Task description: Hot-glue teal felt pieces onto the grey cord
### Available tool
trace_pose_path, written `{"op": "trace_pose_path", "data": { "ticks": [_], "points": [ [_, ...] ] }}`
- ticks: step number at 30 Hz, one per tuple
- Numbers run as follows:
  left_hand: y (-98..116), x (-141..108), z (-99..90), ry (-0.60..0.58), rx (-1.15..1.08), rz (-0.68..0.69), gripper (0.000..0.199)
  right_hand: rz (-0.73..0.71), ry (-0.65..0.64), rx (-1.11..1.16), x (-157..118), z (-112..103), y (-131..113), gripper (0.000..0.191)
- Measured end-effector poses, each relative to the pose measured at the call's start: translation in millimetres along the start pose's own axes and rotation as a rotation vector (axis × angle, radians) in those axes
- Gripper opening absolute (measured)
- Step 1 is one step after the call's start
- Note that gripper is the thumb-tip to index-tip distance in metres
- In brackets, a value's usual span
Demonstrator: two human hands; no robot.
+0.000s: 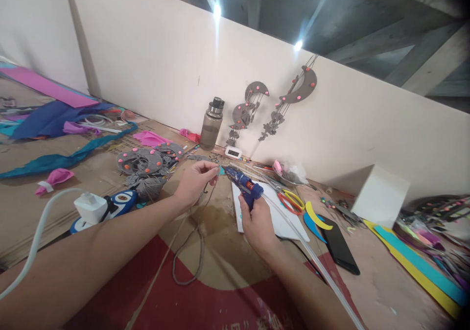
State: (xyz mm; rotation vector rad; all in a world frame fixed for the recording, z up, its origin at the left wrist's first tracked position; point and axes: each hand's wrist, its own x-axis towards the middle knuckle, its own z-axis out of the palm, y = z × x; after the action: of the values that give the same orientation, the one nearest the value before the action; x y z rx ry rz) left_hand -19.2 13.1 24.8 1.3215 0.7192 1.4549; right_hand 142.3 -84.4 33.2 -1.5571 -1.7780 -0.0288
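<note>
My right hand (260, 222) is wrapped around the handle of a blue hot glue gun (250, 188), its nozzle pointing up and left. A long clear glue stick (306, 247) runs out of the gun's back towards me. With fingertips pinched, my left hand (196, 182) holds a small teal piece (222, 171) right at the nozzle; whether the two touch I cannot tell. Below that hand a grey cord (202, 254) hangs down and loops over the cardboard. Under the gun lies a white sheet (240, 215).
Left stand a power strip (127, 200) with a white charger and a grey yarn moon ornament (139, 162). Behind are a water bottle (211, 127) and a small clock (233, 152). Scissors (292, 201), foam crescents (318, 216) and a phone (340, 247) lie right.
</note>
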Motion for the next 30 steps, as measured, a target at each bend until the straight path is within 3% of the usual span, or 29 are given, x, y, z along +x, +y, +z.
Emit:
{"op": "trace_pose_path", "data": {
  "ticks": [30],
  "points": [
    [0.7,-0.4,-0.2,0.000,0.015,-0.003,0.018,-0.004,-0.002,0.009,0.5,-0.2,-0.2,0.038]
  ]
}}
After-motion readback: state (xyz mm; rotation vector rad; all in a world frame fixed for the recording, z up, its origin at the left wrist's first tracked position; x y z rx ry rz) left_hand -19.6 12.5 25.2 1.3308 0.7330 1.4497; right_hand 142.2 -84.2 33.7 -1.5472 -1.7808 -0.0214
